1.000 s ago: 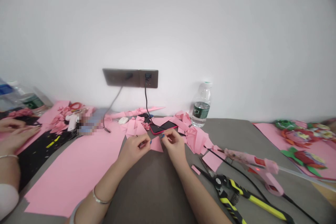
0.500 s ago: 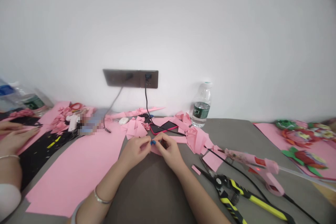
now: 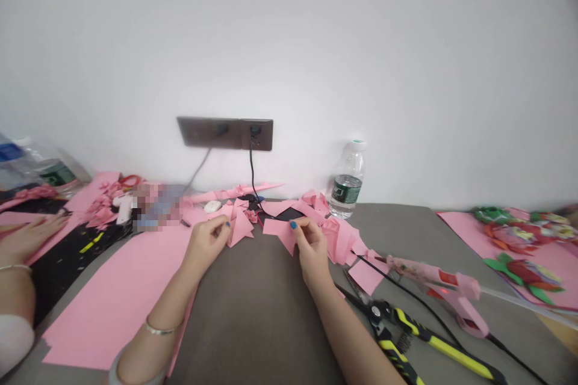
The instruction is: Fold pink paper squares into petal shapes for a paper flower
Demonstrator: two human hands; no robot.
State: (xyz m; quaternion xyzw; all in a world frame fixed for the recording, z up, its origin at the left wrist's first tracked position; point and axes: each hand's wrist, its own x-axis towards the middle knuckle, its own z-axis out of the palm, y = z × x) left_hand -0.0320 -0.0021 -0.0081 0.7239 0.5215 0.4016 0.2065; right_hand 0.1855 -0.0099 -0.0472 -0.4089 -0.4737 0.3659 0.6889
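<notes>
The right hand's (image 3: 312, 246) grip is closed on a small pink paper piece (image 3: 276, 227), pinched at its right end between thumb and fingers. The piece is in the air or just over the bench (image 3: 257, 319), in front of the phone (image 3: 289, 214) and partly hiding it; its long axis runs roughly left to right, the free end points left, and a tapering flap points down toward the person. The left hand (image 3: 208, 245) is apart from that piece, its fingers curled in toward the thumb beside a pointed pink scrap (image 3: 241, 230); from this angle I cannot tell whether its grip is closed on that scrap. Crumpled pink paper (image 3: 336, 239) lies just right of the phone, with a water bottle (image 3: 346, 189) upright behind it. Nearer the person on the right, a pink square (image 3: 365, 277) lies near yellow-and-black shears (image 3: 383, 316), then a pink glue gun (image 3: 451, 289), nozzle to the left. A large pink sheet (image 3: 121, 301) spreads left of the left hand, and farther left rests a co-worker's hand (image 3: 34, 237).
</notes>
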